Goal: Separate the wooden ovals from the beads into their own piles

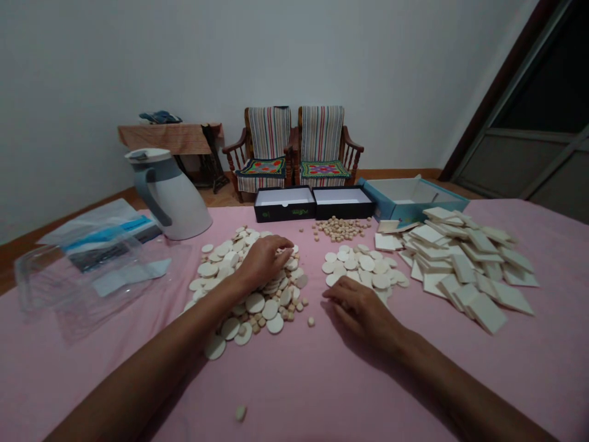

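My left hand [267, 259] rests over a mixed pile of pale wooden discs [255, 302] and small wooden cubes [261, 321]. Its thumb and fingertips come together at the pile's right side; what they pinch, if anything, is too small to make out. Beside the near edge of a second pile, of round discs [367, 263], is my right hand [363, 310], low over the cloth. Its fingers are curled together, and whatever is in them is hidden. A single cube [311, 321] lies between the hands, and another loose cube [240, 413] is close to me.
Small cubes [341, 229] are heaped before two black open boxes [285, 212]. Square wooden tiles [478, 261] are piled at right, by a blue box [414, 199]. At left stand a white jug [177, 199] and clear plastic packaging [78, 282] on the pink cloth [294, 393].
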### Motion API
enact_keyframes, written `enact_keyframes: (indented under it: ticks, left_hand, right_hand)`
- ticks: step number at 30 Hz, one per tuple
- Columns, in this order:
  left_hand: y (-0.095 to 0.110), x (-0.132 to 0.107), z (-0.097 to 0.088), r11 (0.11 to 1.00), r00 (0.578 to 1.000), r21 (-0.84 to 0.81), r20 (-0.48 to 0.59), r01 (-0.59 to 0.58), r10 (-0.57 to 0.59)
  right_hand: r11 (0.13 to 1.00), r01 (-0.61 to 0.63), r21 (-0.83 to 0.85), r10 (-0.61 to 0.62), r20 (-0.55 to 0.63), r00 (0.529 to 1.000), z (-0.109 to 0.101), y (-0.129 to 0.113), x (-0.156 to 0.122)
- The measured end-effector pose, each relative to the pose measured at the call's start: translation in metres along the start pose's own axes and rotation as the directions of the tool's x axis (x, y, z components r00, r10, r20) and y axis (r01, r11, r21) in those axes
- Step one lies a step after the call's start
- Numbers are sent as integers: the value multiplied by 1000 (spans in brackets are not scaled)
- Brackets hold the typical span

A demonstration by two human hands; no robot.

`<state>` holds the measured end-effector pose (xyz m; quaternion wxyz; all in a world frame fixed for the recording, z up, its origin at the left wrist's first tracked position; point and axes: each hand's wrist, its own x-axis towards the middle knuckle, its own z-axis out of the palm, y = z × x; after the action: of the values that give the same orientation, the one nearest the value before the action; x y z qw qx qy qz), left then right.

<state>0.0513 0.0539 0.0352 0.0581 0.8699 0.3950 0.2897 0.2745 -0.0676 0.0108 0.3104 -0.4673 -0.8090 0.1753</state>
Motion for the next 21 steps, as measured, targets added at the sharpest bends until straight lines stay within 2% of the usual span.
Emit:
enact_keyframes:
  ticks: [4,7,10,14,16,18,19,21]
  left_hand:
    - [-4,-23,-10,998,998,51,34,-48,47]
    - [-8,-42,-17,995,998,76,31,-59,56]
    - [-13,-57,-19,993,999,108,-29,-41,45]
    - [-20,-67,-16,990,993,133,-99,-45,58]
    - [-21,-68,-14,987,991,146,-111,-62,79]
    - [-22,-69,-13,985,990,158,-111,-69,88]
    - [-22,-70,-12,984,991,162,-107,-68,86]
    - [-21,-70,-12,984,993,165,-93,-61,78]
  right_hand:
    - [998,44,-40,-36,186,982,17,-26,1]
    - [991,50,-123,-18,247,969,26,-39,3]
    - [983,17,-183,35,275,961,24,-36,14]
    - [949,-79,-304,140,185,973,4,-12,46]
    - [906,-153,-395,180,30,983,-5,-5,60]
    - [899,-168,-405,149,-78,986,-6,-8,66]
    - [918,-137,-373,115,-80,990,-4,-14,66]
    - [970,-17,-244,25,29,999,5,-34,59]
